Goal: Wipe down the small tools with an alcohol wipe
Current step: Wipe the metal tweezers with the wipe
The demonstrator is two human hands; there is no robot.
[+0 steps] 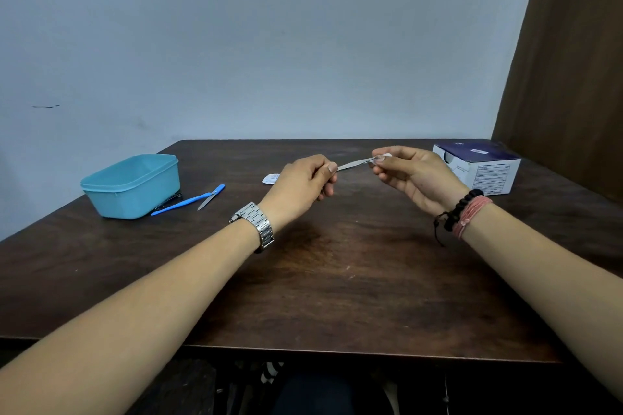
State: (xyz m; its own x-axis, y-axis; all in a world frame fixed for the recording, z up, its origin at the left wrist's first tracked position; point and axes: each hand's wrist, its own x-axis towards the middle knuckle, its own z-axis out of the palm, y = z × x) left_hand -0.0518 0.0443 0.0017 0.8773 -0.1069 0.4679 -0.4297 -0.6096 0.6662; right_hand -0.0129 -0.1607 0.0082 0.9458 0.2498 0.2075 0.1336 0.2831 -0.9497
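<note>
Tweezers (354, 164), or some slim metal tool much like them, hang in the air above the middle of the tabletop (337, 280), stretched between your two hands. Your left hand (303, 180) has its fingers curled round one end of the tool. Your right hand (409, 175) pinches a small white alcohol wipe (384, 156) round the other end, thumb and forefinger closed on it, so the wiping of this tool looks to be under way.

Judging by what lies about, you are somewhere in the middle of the job. A torn white sachet (271, 177) rests just beyond your left hand, so the wipe is already unwrapped. Near the left edge, beside the light blue plastic container (131, 185), a blue-handled tool (182, 203) and a small metal-bladed tool with a blue grip (210, 197) lie on the wood, touching or nearly so; whether they have been wiped cannot be told. Something dark peeks from under the container's near corner, too hidden to name.

A blue and white box (478, 167) sits at the far right corner. It carries a printed label panel on its side, but the writing is too small to read, and no brand can be made out.
</note>
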